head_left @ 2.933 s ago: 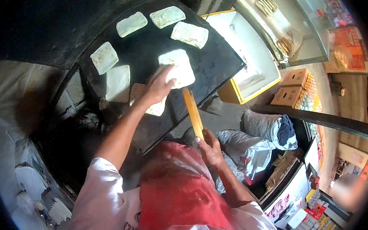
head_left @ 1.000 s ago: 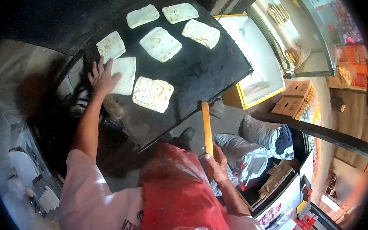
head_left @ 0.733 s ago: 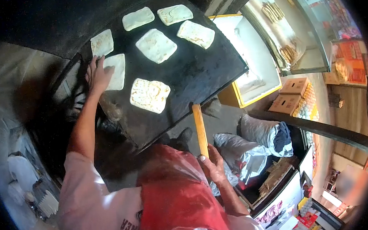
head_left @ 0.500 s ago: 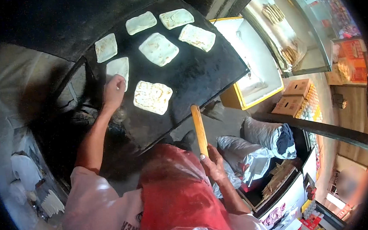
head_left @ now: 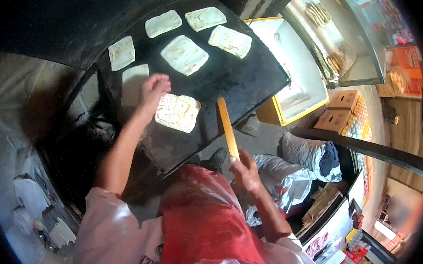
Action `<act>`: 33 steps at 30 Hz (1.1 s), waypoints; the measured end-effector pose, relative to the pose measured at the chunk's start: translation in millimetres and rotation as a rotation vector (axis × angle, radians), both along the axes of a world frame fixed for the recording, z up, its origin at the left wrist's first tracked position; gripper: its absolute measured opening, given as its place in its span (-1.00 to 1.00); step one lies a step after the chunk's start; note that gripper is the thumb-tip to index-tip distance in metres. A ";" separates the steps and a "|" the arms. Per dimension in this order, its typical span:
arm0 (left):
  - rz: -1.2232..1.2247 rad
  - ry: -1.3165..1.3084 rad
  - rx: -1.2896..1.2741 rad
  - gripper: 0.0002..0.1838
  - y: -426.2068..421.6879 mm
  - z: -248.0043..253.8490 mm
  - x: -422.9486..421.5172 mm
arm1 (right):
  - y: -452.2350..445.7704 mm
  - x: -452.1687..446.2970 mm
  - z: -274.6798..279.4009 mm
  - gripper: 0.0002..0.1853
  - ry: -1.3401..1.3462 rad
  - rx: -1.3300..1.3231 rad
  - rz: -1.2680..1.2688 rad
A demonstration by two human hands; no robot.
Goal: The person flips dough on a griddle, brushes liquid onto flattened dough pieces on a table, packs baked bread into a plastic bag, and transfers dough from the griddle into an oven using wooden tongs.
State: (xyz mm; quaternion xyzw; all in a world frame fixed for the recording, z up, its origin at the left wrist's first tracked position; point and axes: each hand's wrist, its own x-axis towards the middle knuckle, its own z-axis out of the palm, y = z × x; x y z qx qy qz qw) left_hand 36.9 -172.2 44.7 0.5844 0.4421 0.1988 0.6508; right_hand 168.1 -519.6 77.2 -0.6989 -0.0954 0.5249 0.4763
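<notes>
Left hand (head_left: pixel 154 93) shifted toward browned bread (head_left: pixel 180 113); fingers curled, can't tell if closed. Right hand (head_left: pixel 246 172), fingers wrapped round stick (head_left: pixel 228 128). Light touch best; keep stick clear.

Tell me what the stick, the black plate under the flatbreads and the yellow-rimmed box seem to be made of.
Stick: probably wood, fairly smooth, judging by its yellow-tan colour.
Black plate: likely metal, dull and marked, as its flat, straight-edged sheet suggests.
Yellow-rimmed box: perhaps plastic or foam; the pale inner walls look smooth, but glare leaves it open.
</notes>
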 end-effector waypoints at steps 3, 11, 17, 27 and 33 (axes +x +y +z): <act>0.024 -0.011 -0.099 -0.64 39.3 1.0 24.1 | 51.7 24.2 11.2 -0.31 0.006 -0.036 -0.005; 0.011 0.179 0.171 -0.59 93.0 -57.0 78.6 | 155.8 68.1 -9.5 -0.23 0.005 -0.057 0.043; 0.042 0.057 -0.096 -0.46 74.4 -2.0 70.7 | 162.4 54.9 -1.2 -0.27 0.005 0.129 0.178; 0.407 -0.264 -0.493 -0.14 96.5 3.7 -21.8 | 81.4 22.5 -0.5 -0.26 0.112 0.113 0.164; 0.155 -0.065 -0.157 -0.21 92.7 -21.9 -42.0 | -3.2 -4.8 -5.3 -0.38 0.214 -0.007 0.010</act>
